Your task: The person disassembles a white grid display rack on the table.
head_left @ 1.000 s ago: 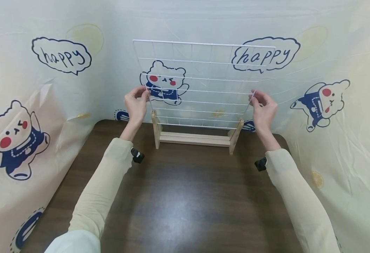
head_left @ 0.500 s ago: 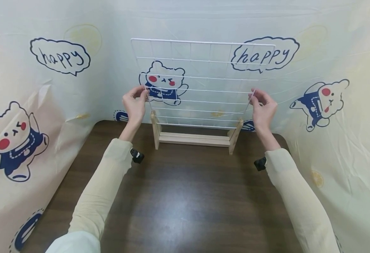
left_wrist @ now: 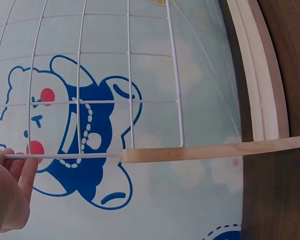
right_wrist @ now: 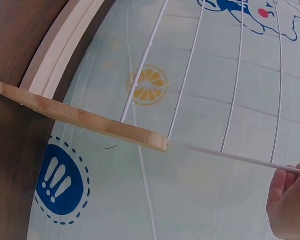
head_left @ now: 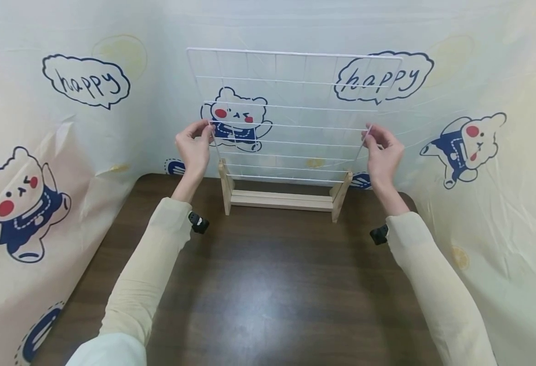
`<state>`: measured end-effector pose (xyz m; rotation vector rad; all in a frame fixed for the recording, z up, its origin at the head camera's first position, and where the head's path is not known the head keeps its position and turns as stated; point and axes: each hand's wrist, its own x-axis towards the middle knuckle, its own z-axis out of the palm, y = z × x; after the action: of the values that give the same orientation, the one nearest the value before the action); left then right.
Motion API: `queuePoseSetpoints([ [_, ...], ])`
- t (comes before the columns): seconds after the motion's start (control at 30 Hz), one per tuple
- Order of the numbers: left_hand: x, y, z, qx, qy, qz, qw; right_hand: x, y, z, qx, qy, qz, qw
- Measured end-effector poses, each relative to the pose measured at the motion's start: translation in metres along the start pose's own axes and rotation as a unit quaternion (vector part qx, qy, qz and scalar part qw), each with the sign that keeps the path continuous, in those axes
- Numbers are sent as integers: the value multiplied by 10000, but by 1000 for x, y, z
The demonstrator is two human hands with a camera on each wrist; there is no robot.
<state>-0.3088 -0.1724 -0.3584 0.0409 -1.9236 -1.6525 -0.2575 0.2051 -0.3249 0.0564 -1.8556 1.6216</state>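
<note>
At the far side of the table (head_left: pixel 259 284), in front of the printed cloth (head_left: pixel 158 122), a person is raising a white wire grid (head_left: pixel 291 125) by its two side wires. The left hand (head_left: pixel 194 148) pinches one side between thumb and fingers, and the right hand (head_left: pixel 384 155) pinches the other the same way, both clamped on the wire. The grid has just gone up a little: its top bar sits higher than a moment ago, and its bottom bar (head_left: pixel 286 178) has risen too, now well above the crossbar of the wooden stand (head_left: pixel 281 200). The stand hasn't budged. To me, that means the grid moves freely of the stand. Its lower end remains between the posts; whether it's seated in them, I can't tell.
</note>
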Motion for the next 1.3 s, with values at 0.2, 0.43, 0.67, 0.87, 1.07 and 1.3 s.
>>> queuePoseSetpoints([
  [0.2,1,3,1,-54,44,-67,10000,3,-1,-1,125,26,1,9999],
  [0.43,3,4,3,-19,60,-79,9999,2,-3,-2,111,32,7,9999],
  [0.67,5,6,4,-73,172,55,9998,3,-6,-1,44,57,-29,10000],
  [0.87,5,8,5,-121,230,237,9994,4,-8,-1,98,67,-29,9999],
  [1.07,7,10,6,-151,273,269,9992,6,-10,0,103,59,-41,9999],
  [1.3,12,17,6,-165,275,158,9994,9,-12,0,175,135,-53,9997],
])
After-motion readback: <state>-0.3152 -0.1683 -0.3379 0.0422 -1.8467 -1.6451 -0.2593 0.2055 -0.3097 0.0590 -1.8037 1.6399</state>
